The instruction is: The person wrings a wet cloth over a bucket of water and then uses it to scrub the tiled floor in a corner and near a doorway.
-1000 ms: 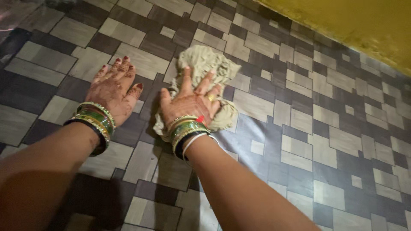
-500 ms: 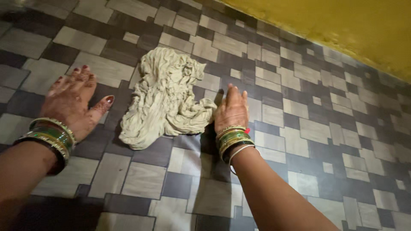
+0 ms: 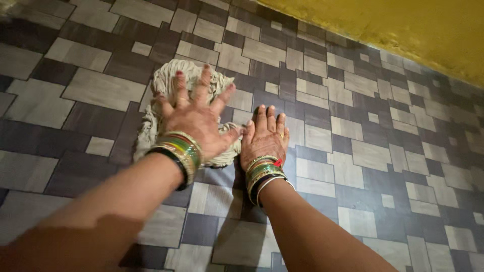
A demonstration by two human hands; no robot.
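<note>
Head view: left hand (image 3: 194,118) spread flat on the crumpled rag (image 3: 166,83), right hand (image 3: 264,136) flat on the tiled floor (image 3: 353,151) just beside it — neither gripping. Best to press evenly, fingers wide, weight braced on the floor hand.

I see my left hand (image 3: 194,118) stretched forward, palm down, fingers spread wide, stacked bangles on its wrist. My right hand (image 3: 264,136) lies flat just beside it, fingers together and pointing ahead, bangles on that wrist too, both forearms extended
</note>
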